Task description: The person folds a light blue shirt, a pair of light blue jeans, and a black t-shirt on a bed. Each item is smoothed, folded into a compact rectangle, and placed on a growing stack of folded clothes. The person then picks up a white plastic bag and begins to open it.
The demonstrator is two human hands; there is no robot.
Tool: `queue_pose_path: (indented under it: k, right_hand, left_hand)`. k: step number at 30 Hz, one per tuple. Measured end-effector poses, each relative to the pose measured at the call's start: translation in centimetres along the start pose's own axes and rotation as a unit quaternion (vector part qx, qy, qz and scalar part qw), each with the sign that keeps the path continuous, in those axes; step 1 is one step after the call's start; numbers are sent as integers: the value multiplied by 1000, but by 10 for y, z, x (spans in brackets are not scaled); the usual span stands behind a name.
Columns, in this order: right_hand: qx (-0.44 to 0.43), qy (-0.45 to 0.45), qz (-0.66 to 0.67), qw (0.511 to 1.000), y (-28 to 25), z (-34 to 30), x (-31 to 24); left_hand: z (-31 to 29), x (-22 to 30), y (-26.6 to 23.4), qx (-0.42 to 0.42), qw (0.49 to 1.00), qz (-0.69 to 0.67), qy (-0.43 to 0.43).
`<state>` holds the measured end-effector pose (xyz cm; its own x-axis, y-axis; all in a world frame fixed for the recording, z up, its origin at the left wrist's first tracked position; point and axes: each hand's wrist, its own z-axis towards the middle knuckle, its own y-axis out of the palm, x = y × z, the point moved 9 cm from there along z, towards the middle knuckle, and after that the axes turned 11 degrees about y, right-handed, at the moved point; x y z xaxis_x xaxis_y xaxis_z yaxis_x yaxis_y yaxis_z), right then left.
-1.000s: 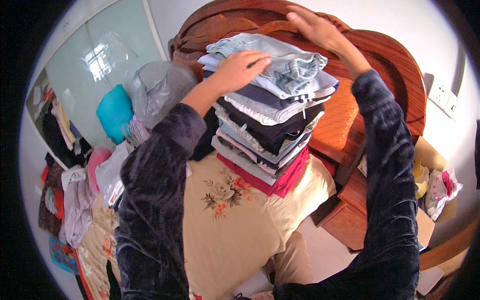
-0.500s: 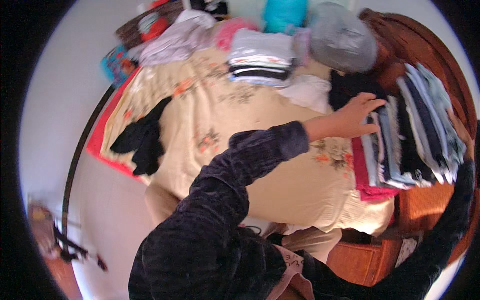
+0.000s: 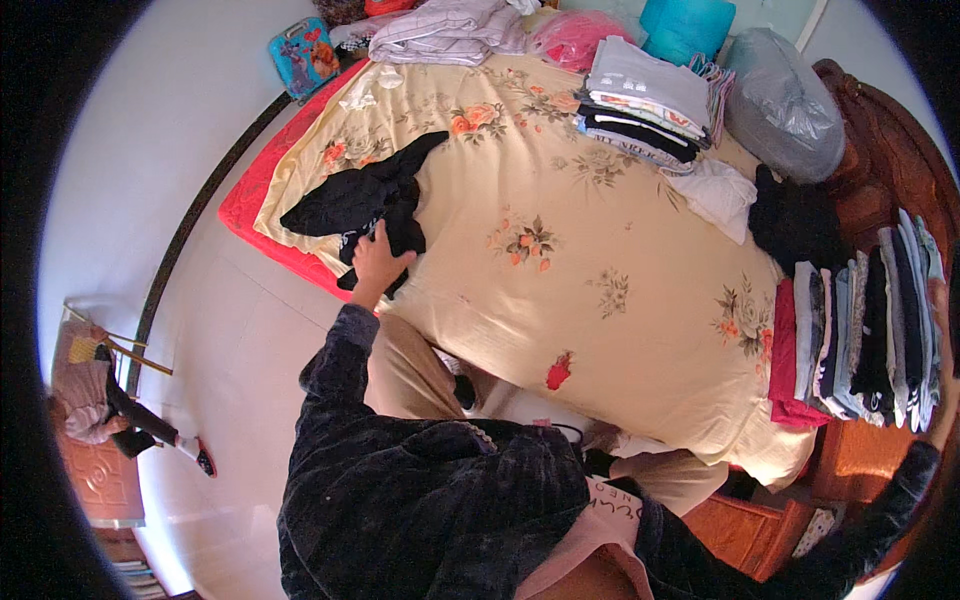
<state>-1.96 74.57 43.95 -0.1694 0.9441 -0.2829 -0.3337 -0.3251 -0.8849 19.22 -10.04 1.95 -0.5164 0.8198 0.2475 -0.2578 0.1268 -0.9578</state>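
Observation:
My left hand [image 3: 378,262] reaches over the bed's left part, fingers spread and touching the near edge of a crumpled black garment [image 3: 350,195]. A long row of folded clothes [image 3: 855,330] stands on edge at the bed's right side, with a red piece at its near left end. Against the far right side of that row is my right hand [image 3: 938,315]; little of it shows, and its fingers cannot be made out.
A pile of folded clothes [image 3: 650,95], a white cloth [image 3: 712,195] and a black fluffy item [image 3: 795,215] lie toward the back right. Behind are a grey plastic-wrapped bundle [image 3: 785,105] and the carved headboard [image 3: 880,130]. Another person [image 3: 110,405] sits at the far left.
My left hand has left the top of the clothes row and swung across to the black garment. My right hand stays by the row. The view has shifted too.

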Motion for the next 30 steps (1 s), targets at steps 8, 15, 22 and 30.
queue_pose_path:
  k: [8, 15, 22, 30]
  right_hand:
    - [-351, -129, 210, 903, 333, -134, -244]
    - [-191, -460, 107, 860, 496, -413, -381]
    - [-610, 220, 703, 293, 473, -365, -344]
    - [-488, 153, 770, 382, 362, -272, -310]
  left_hand:
    - [23, -86, -32, 150, 917, -370, 13]
    - [-11, -37, -124, 48, 582, -810, -43]
    - [-60, 150, -226, 103, 595, -788, 117]
    - [-243, 436, -119, -310, 536, -564, 547]
